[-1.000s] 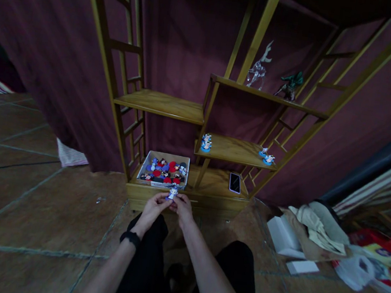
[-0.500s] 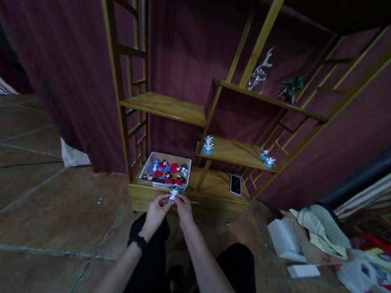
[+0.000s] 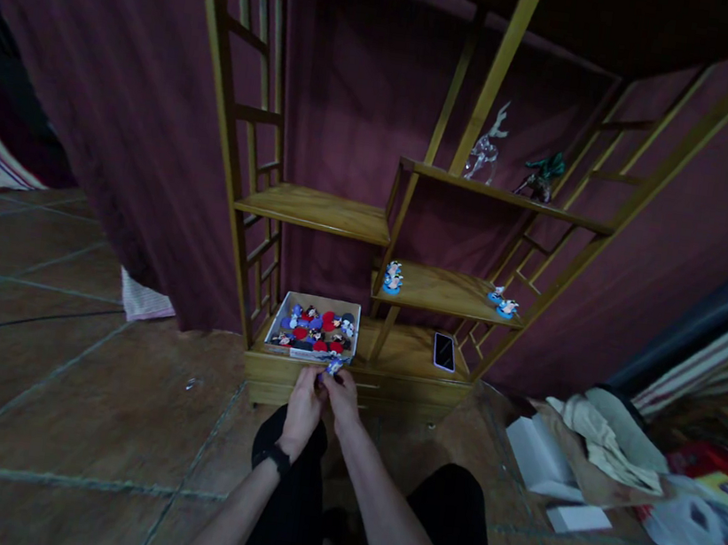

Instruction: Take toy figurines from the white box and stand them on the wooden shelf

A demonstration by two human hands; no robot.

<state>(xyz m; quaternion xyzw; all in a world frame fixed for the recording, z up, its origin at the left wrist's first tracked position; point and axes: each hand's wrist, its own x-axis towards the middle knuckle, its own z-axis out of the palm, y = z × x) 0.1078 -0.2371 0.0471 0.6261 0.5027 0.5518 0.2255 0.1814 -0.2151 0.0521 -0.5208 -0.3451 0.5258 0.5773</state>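
A small blue-and-white figurine (image 3: pixel 334 365) is held between my two hands, just in front of the cabinet's lower edge. My left hand (image 3: pixel 305 403) is closed on its base from the left, the wrist wearing a dark watch. From the other side, the fingers of my right hand (image 3: pixel 343 399) pinch it too. Right behind the hands stands an open cardboard box (image 3: pixel 272 332) holding several figurines in red, blue and black. Small blue-based figurines (image 3: pixel 392 281) stand at the left end of the middle shelf, and more figurines (image 3: pixel 507 308) at its right end.
The wooden display cabinet (image 3: pixel 318 210) has stepped shelves and upright posts. A phone (image 3: pixel 444 352) lies on its bottom board. Higher up stand a clear deer ornament (image 3: pixel 486 150) and a dark green figure (image 3: pixel 543 175). White boxes (image 3: pixel 541 457) and a plastic bag (image 3: pixel 683 525) sit on the floor at right.
The figurine, upright before, is now tilted over to the right between my fingers. My hands have turned slightly with it, and the whole view has shifted a little.
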